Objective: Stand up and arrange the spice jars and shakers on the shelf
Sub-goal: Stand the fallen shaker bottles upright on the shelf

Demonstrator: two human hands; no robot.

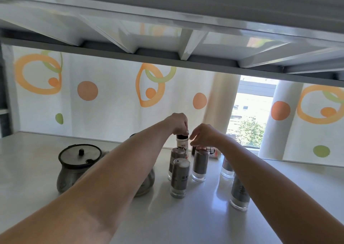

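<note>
Left hand (pixel 179 123) comes down from above on the jar (pixel 182 143), fingers curled round its dark cap. The jar is upright, toward the back edge of the shelf (pixel 176 225), about midway along it. Right hand (pixel 205 134) is just beside the jar on its right, fingers loosely curled with nothing seen in them; cannot tell if the tips touch the jar's wall. Shakers (pixel 180 178) all stand upright: a tight group in front of the jar and two more apart toward the right, one of them near the front edge, partly behind the right forearm. Pot (pixel 78 161) with lid sits toward the left, behind the left forearm. Judgement: the jar looks like light plastic, stiff and not fragile. The cap hold is fine for a short shift if the cap is tight, but taking it by the body is safer. The shakers look like clear glass under metal sleeves, so heavier at the base, smooth and breakable. Take each round the sleeve at mid-height, not by the top. They are tall and narrow and stand close together, so a knuckle could easily knock a neighbour over.
</note>
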